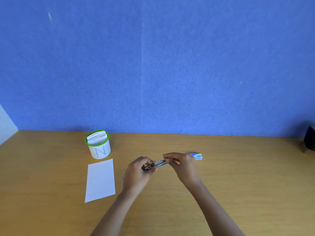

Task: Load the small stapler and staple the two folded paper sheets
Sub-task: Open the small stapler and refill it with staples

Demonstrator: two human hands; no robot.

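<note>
A small metal stapler (157, 164) is held just above the wooden table (221, 184) between both hands. My left hand (138, 174) grips its near left end with curled fingers. My right hand (182, 166) pinches its far right end with fingertips. Whether the stapler is open, or holds staples, is too small to tell. A white folded paper (100, 180) lies flat on the table, left of my left hand. A small blue staple box (196, 156) lies on the table just beyond my right hand.
A white cup with a green rim (98, 145) holding folded papers stands behind the flat paper. A dark object (309, 140) sits at the table's far right edge. A blue wall (153, 65) rises behind the table.
</note>
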